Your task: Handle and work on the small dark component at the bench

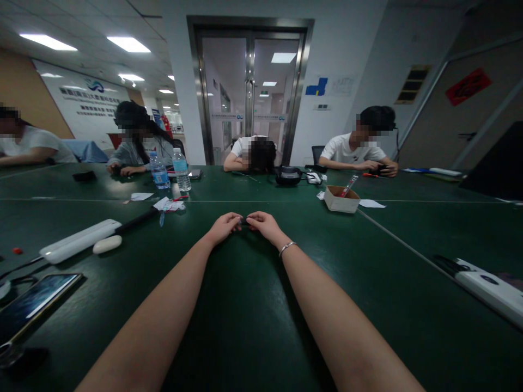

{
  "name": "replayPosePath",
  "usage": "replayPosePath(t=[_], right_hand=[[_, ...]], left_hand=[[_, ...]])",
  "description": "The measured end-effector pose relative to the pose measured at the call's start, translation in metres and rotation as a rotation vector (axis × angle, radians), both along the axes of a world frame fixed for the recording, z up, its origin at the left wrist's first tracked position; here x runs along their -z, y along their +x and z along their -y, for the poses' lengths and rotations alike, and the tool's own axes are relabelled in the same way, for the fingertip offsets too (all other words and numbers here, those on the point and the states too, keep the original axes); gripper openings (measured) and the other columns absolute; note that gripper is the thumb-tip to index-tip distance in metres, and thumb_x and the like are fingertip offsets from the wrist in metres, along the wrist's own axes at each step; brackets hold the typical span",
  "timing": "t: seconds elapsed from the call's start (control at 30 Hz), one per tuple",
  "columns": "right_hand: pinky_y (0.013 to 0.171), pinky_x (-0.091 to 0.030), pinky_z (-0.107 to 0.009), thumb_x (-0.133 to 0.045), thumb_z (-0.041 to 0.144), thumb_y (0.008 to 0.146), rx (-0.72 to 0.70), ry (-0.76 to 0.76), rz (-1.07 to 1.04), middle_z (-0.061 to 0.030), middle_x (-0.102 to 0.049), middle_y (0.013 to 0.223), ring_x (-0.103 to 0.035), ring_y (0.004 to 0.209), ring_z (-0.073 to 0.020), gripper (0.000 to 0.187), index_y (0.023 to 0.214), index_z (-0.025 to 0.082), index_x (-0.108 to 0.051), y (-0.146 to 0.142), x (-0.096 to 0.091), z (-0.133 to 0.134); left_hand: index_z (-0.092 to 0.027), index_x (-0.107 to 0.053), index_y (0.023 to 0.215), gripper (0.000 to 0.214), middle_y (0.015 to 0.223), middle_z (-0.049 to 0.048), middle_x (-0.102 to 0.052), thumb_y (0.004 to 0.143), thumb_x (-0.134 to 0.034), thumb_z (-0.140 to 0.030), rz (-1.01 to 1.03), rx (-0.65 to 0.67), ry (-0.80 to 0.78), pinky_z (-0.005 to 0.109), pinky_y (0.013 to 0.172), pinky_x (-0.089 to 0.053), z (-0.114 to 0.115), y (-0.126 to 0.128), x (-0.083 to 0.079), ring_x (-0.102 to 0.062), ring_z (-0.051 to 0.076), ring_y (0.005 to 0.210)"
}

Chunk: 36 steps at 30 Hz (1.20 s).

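Note:
Both my arms stretch forward over the dark green table (245, 316). My left hand (224, 226) and my right hand (265, 226) nearly meet above it, fingers closed in a pinch. Between the fingertips is a small dark object (244, 221), mostly covered by the fingers and too small to name. Both hands appear to grip it, one from each side. A silvery bracelet (287, 249) circles my right wrist.
At left lie a phone (38, 305), a long white device (81, 239) and a white oval case (107, 244). Water bottles (181, 171), a small box (342, 200) and a black headset (288, 175) stand farther back. Several people sit across the table. Another white device (486, 283) lies right.

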State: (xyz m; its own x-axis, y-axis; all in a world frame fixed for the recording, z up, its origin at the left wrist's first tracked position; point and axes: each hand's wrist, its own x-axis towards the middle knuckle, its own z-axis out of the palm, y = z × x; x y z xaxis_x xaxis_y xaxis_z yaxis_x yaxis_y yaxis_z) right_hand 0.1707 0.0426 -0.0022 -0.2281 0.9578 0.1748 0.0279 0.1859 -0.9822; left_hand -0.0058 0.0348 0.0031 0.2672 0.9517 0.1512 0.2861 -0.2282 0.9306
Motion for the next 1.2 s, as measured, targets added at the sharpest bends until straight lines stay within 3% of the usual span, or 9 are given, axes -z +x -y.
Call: replayPosePath(t=[0.2,0.43,0.6,0.8,0.9,1.03,1.1,1.2], right_hand=[[0.056,-0.049,-0.02,-0.068,0.021,0.074,0.005,-0.008,0.018,-0.002,-0.064,0.071,-0.059,0.058,-0.0082,0.017,0.086,0.013,-0.061,0.001,-0.001,0.0],[0.038,-0.038,-0.015,-0.061,0.026,0.078,-0.013,-0.024,0.089,0.0018,-0.057,0.059,-0.05,0.042,-0.0057,0.016,0.086,0.013,-0.056,0.001,-0.003,0.0],[0.04,-0.04,-0.015,-0.071,0.016,0.064,-0.093,0.065,0.118,0.0037,-0.057,0.079,-0.053,0.048,-0.005,0.046,0.105,0.021,-0.052,0.004,-0.005,0.004],[0.047,-0.042,-0.017,-0.064,0.021,0.075,-0.106,0.097,0.319,0.0005,-0.059,0.066,-0.051,0.051,-0.0068,0.015,0.088,0.014,-0.063,0.0,-0.005,0.005],[0.045,-0.042,-0.017,-0.064,0.018,0.076,-0.08,0.061,0.276,0.0001,-0.06,0.069,-0.052,0.05,-0.0066,0.012,0.087,0.014,-0.062,0.0,-0.006,0.007],[0.042,-0.042,-0.015,-0.059,0.018,0.08,-0.042,-0.048,0.12,-0.0013,-0.06,0.074,-0.058,0.054,-0.0079,0.009,0.089,0.015,-0.057,0.003,-0.008,0.007],[0.043,-0.044,-0.016,-0.056,0.019,0.083,-0.026,-0.094,0.055,-0.0018,-0.06,0.074,-0.06,0.056,-0.0094,0.007,0.089,0.016,-0.053,0.003,-0.008,0.006],[0.045,-0.047,-0.017,-0.054,0.018,0.084,-0.008,-0.121,0.019,-0.0016,-0.059,0.072,-0.061,0.056,-0.0103,0.005,0.088,0.016,-0.051,0.003,-0.008,0.006]], left_hand=[[-0.016,-0.057,0.105,0.041,0.082,0.0049,-0.059,0.07,-0.062,-0.037,0.021,0.033,0.074,0.024,0.057,-0.04,0.002,-0.004,0.0,-0.054,0.014,0.07],[-0.014,-0.057,0.103,0.042,0.083,0.0053,-0.06,0.067,-0.065,-0.035,0.046,0.029,0.116,0.024,0.058,-0.041,0.0,-0.006,-0.001,-0.054,0.014,0.069],[-0.014,-0.058,0.098,0.041,0.076,0.0036,-0.06,0.065,-0.067,-0.037,0.033,0.025,0.085,0.026,0.06,-0.042,0.002,-0.005,-0.002,-0.054,0.014,0.067],[-0.013,-0.058,0.093,0.033,0.074,0.0066,-0.064,0.074,-0.059,-0.04,0.03,0.077,0.017,0.028,0.066,-0.044,0.006,0.005,-0.003,-0.059,0.016,0.07],[-0.015,-0.058,0.095,0.032,0.069,0.005,-0.064,0.077,-0.051,-0.04,-0.145,0.035,-0.042,0.026,0.059,-0.042,0.007,0.001,-0.016,-0.057,0.015,0.06],[-0.021,-0.064,0.087,0.023,0.067,0.0017,-0.064,0.068,-0.06,-0.033,-0.522,0.01,0.031,0.024,0.058,-0.039,0.015,-0.042,-0.055,-0.057,0.016,0.061],[-0.021,-0.065,0.073,0.012,0.065,0.0001,-0.064,0.062,-0.062,-0.025,-0.7,-0.038,0.031,0.023,0.061,-0.037,0.028,-0.082,-0.078,-0.057,0.016,0.064],[-0.02,-0.061,0.06,0.004,0.06,-0.0035,-0.061,0.061,-0.058,-0.021,-0.991,-0.135,-0.117,0.025,0.066,-0.036,0.059,-0.158,-0.098,-0.053,0.016,0.063]])
